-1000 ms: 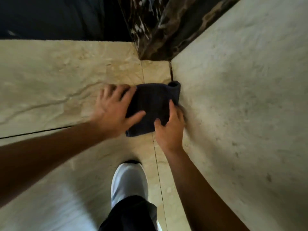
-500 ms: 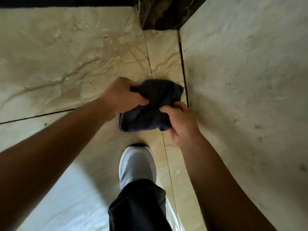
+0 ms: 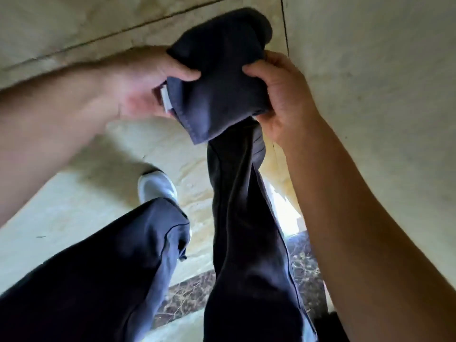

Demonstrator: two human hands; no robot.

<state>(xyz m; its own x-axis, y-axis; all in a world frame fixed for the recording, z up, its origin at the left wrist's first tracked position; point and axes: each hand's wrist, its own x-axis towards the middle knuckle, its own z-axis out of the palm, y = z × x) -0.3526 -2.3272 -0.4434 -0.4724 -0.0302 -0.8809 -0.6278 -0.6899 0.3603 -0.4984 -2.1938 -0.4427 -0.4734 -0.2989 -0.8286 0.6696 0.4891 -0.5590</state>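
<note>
A dark blue-grey cloth point(image 3: 219, 77), folded and bunched, is held in the air above the floor between both hands. My left hand point(image 3: 145, 82) grips its left side, thumb on top, with a small white tag showing by the palm. My right hand point(image 3: 278, 95) grips its right side, thumb pressed on the upper face and fingers curled underneath. The cloth's far end rises toward the top of the view.
Beige marble floor point(image 3: 74, 28) lies below, with a pale stone wall point(image 3: 370, 70) on the right. My own legs in dark trousers point(image 3: 246, 218) and a white shoe point(image 3: 155, 186) fill the lower view. A dark speckled floor strip point(image 3: 187, 292) runs behind the feet.
Both hands lifted the cloth off the floor by the wall and brought it up toward me. The view tilted down, so my legs now fill the lower frame.
</note>
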